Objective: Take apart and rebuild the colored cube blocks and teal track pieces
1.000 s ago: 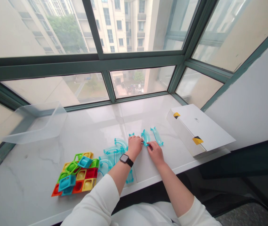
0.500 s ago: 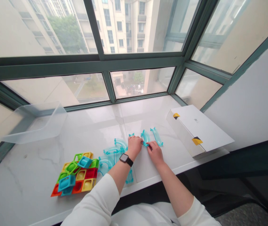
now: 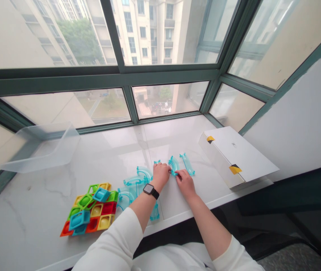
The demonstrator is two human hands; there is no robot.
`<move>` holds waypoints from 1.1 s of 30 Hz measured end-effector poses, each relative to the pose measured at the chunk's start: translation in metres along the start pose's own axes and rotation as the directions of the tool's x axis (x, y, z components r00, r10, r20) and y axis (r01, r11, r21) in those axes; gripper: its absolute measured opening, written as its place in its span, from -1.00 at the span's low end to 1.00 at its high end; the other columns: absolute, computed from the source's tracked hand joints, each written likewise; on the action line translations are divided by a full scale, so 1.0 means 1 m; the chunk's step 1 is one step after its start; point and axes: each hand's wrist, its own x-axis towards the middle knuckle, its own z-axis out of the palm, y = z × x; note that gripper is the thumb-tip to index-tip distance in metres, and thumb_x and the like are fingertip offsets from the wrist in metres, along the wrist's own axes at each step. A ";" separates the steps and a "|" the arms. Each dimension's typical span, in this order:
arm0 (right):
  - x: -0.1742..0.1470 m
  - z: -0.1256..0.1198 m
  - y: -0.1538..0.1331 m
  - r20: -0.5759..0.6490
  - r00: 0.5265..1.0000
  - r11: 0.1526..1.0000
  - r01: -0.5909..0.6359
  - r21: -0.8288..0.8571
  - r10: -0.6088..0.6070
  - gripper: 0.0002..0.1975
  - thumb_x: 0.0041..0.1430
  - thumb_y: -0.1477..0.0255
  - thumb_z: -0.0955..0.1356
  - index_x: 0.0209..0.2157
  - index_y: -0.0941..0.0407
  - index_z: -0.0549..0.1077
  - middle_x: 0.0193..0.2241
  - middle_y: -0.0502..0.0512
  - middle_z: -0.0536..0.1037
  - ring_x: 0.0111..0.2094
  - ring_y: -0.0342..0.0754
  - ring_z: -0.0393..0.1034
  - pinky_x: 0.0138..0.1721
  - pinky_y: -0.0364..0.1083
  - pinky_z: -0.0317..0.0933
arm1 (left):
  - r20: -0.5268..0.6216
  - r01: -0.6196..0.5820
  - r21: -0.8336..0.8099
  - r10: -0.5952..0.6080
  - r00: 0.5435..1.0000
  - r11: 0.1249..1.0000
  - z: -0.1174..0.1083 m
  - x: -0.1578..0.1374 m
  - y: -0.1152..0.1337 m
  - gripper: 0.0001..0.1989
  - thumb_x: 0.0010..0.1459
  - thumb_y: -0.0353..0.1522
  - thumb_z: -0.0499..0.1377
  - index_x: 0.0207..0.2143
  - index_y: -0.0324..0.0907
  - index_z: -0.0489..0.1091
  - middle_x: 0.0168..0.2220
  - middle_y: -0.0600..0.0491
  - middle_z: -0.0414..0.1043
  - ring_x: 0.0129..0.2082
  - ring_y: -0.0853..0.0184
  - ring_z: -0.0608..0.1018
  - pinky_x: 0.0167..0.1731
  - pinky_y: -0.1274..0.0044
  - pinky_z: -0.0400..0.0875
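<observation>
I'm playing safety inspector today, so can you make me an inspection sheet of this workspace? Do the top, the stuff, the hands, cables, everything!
Surface: white counter with grey streaks and a seam.
Work pieces: curved blue piece at the fingertips; straight blue piece just right of it; more see-through blue pieces to the left, partly hidden by an arm.
Clutter: pile of colourful blocks, clear plastic tub, white box with yellow-and-black tabs.
Left hand: fingertips beside the curved blue piece; exact grip hidden.
Right hand: fingertips at its near end; exact grip unclear.
Cables: nothing seen.
Surroundings: green window frames, buildings and a tree outside.
</observation>
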 end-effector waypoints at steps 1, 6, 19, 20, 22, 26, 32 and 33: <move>0.000 0.000 0.000 0.002 1.000 1.000 -0.001 0.000 0.001 -0.72 0.28 0.55 0.29 -0.09 0.06 0.58 -0.17 0.17 0.57 -0.15 0.09 0.53 -0.09 0.05 0.46 | -0.007 -0.002 -0.003 0.002 1.000 1.000 -0.001 -0.001 0.000 -0.86 0.27 -0.37 0.28 -0.18 -0.07 0.66 -0.13 -0.07 0.65 -0.03 0.06 0.54 0.03 0.23 0.24; -0.001 -0.001 -0.001 0.020 1.000 1.000 -0.005 -0.016 0.006 -0.69 0.29 0.52 0.28 -0.03 0.05 0.58 -0.17 0.15 0.51 -0.19 0.06 0.52 -0.10 0.04 0.47 | -0.086 0.011 -0.031 -0.014 0.996 0.999 -0.022 -0.013 0.000 -0.83 0.26 -0.29 0.32 -0.10 -0.05 0.63 -0.08 -0.04 0.63 -0.01 0.07 0.54 0.03 0.25 0.27; -0.069 -0.025 -0.018 0.018 1.000 1.000 0.014 0.008 -0.014 -0.69 0.35 0.43 0.28 0.08 0.02 0.46 -0.28 0.10 0.47 -0.29 0.07 0.45 -0.14 0.08 0.45 | -0.390 0.118 -0.364 -0.266 0.882 0.924 -0.081 -0.179 -0.086 -0.72 0.40 -0.17 0.08 -0.10 -0.08 0.51 -0.21 0.03 0.58 -0.24 0.23 0.57 -0.19 0.41 0.48; -0.075 -0.027 -0.020 0.037 0.999 1.000 0.012 0.025 -0.013 -0.70 0.36 0.43 0.28 0.07 0.01 0.47 -0.28 0.10 0.49 -0.28 0.08 0.47 -0.14 0.09 0.46 | -0.375 0.136 -0.380 -0.287 0.882 0.915 -0.080 -0.197 -0.090 -0.72 0.40 -0.16 0.08 -0.13 -0.08 0.52 -0.24 0.04 0.57 -0.29 0.25 0.56 -0.24 0.42 0.49; -0.083 -0.028 -0.027 0.078 0.997 0.998 0.006 0.058 -0.011 -0.72 0.36 0.42 0.28 0.05 0.00 0.49 -0.26 0.12 0.53 -0.24 0.10 0.50 -0.13 0.09 0.47 | -0.362 0.166 -0.407 -0.326 0.874 0.898 -0.076 -0.227 -0.092 -0.72 0.39 -0.15 0.08 -0.17 -0.06 0.53 -0.28 0.06 0.58 -0.35 0.26 0.55 -0.28 0.43 0.49; -0.088 -0.023 -0.046 0.192 0.981 0.993 -0.016 0.114 -0.006 -0.75 0.40 0.37 0.28 0.02 0.01 0.52 -0.21 0.14 0.58 -0.19 0.09 0.53 -0.11 0.08 0.48 | -0.325 0.181 -0.453 -0.351 0.878 0.873 -0.064 -0.268 -0.086 -0.72 0.38 -0.13 0.12 -0.25 -0.06 0.54 -0.36 0.07 0.55 -0.42 0.28 0.51 -0.34 0.46 0.46; -0.085 -0.004 -0.085 0.424 0.900 0.984 0.025 0.177 -0.100 -0.56 0.33 0.29 0.41 0.22 -0.06 0.46 -0.01 0.15 0.53 -0.07 0.06 0.53 -0.08 0.03 0.49 | -0.295 0.162 -0.485 -0.336 0.895 0.859 -0.051 -0.287 -0.068 -0.63 0.41 -0.12 0.08 -0.40 -0.09 0.44 -0.46 0.10 0.44 -0.43 0.31 0.47 -0.36 0.50 0.39; -0.084 0.000 -0.090 0.444 0.888 0.984 0.048 0.169 -0.120 -0.52 0.28 0.31 0.45 0.22 -0.08 0.47 0.01 0.14 0.52 -0.04 0.07 0.52 -0.04 0.04 0.49 | -0.292 0.156 -0.490 -0.330 0.898 0.858 -0.051 -0.287 -0.065 -0.63 0.42 -0.13 0.07 -0.39 -0.10 0.44 -0.45 0.10 0.45 -0.42 0.31 0.47 -0.35 0.51 0.39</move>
